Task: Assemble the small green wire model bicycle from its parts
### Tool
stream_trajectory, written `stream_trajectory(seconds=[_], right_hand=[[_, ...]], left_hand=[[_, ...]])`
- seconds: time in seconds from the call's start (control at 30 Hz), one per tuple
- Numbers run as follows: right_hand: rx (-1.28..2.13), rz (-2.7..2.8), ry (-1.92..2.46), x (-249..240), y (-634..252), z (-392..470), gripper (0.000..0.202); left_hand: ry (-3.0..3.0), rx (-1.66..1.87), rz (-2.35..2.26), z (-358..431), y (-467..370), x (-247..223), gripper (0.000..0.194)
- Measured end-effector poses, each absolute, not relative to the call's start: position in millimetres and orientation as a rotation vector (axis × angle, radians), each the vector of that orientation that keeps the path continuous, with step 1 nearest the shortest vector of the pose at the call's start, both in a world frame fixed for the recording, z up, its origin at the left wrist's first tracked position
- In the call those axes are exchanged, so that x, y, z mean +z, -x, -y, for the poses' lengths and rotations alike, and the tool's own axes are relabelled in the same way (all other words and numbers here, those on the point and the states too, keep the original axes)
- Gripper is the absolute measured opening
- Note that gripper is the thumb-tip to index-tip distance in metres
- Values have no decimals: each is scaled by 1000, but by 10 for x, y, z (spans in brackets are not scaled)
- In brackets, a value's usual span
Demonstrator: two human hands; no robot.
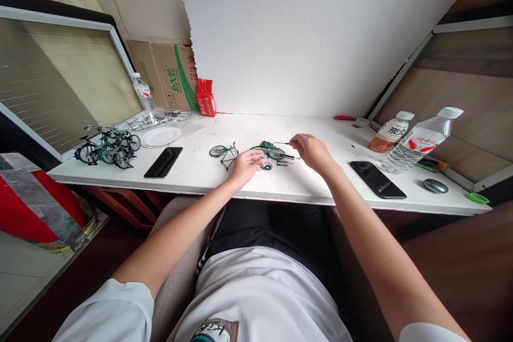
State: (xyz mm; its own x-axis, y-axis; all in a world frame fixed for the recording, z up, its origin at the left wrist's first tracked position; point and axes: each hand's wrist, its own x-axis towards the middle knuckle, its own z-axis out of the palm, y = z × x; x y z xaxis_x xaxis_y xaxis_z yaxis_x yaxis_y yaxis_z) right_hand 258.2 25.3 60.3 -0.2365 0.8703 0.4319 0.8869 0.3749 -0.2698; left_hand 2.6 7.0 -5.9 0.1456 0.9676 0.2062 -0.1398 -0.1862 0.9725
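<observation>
My left hand (247,164) rests low over the white table among small green model bicycle parts, its fingers curled near a little green round part (266,166); what the fingertips hold is too small to make out. To its left lies a partly built model bicycle frame with a wheel (218,150). My right hand (311,150) is raised slightly, pinching a thin dark rod-like tool (282,143) that points left. Between the hands are another black wheel (277,154), a green part (267,145) and thin dark pieces (285,163).
Several assembled model bicycles (108,147) stand at the left, by a white plate (161,137) and a phone (164,162). At the right are another phone (377,179), two bottles (425,141) and a mouse (435,185). A white board (304,43) stands behind.
</observation>
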Motion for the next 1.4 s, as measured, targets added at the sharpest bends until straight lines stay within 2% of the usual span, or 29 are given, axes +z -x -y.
stream_trajectory(seconds=[0.1, 0.27, 0.4, 0.6, 1.4], right_hand=[[-55, 2050, 1132, 366, -2403, -317, 30], [81, 1927, 950, 79, -2262, -398, 32], [236, 1839, 964, 15, -2277, -428, 28], [510, 1841, 1050, 0, -2286, -428, 44], [500, 1906, 1114, 17, -2258, -390, 50]], left_hand=[[-1310, 1282, -905, -61, -30, -39, 40], [-1302, 1284, -918, -63, -44, -27, 37], [-1312, 1289, -916, -85, -45, -42, 34], [-1297, 1281, -894, -78, -21, -50, 35], [-1297, 1260, -928, -70, -24, -42, 36]])
